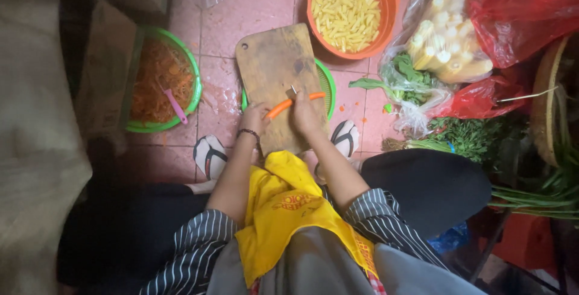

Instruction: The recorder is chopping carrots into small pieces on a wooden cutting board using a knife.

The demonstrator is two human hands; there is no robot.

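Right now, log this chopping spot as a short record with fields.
Left hand: holds the near end of the long orange carrot
Right hand: grip on a small knife, its blade at the carrot
Surface: worn wooden cutting board resting over a green plastic basket
Left side: green bowl of orange peelings with a pink peeler
Ahead: orange bowl of yellow cut sticks

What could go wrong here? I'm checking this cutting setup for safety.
The left hand holds the carrot close to the knife in the right hand, so fingers could get nicked. The board lies across a green basket and may rock or slip.
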